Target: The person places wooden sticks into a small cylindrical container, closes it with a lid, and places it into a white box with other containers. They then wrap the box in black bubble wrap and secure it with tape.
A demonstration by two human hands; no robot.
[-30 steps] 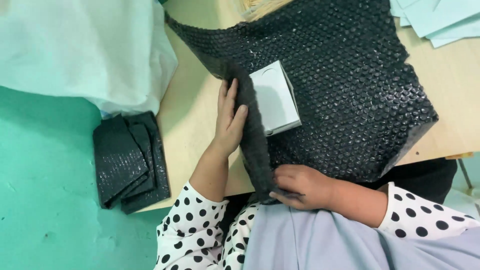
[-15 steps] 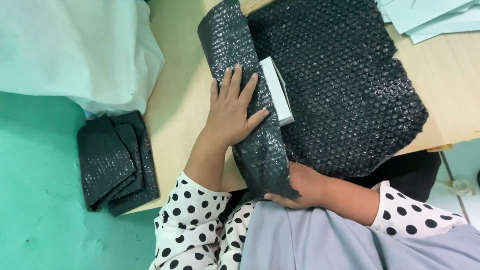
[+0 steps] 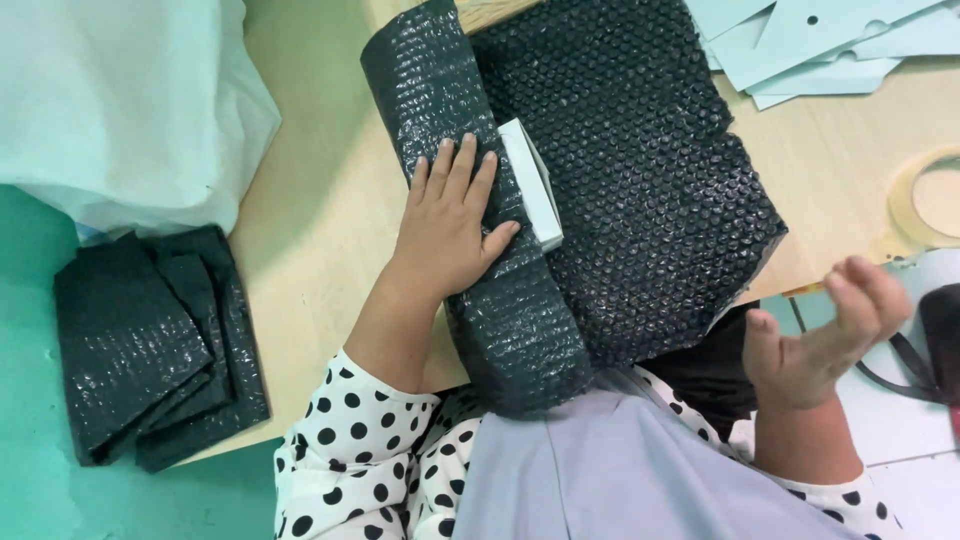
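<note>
We're pinning the folded black bubble wrap (image 3: pixel 470 230) over the white box (image 3: pixel 532 185) w/ left hand (image 3: pixel 450 225) fingers flat, right hand (image 3: pixel 815 340) hanging empty, fingers loosely spread off the table (image 3: pixel 320 230), so the fold is risking springing open.

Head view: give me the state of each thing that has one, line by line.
Black bubble wrap: folded partway over the box.
White box: partly covered, one edge showing.
Left hand: flat on the folded wrap.
Right hand: lifted, open, empty.
Tape roll: lying flat.
Black wrapped pieces: stacked on floor.

A pale wooden table (image 3: pixel 320 220) stands over a teal-green floor (image 3: pixel 40 500), evenly and softly lit.
</note>
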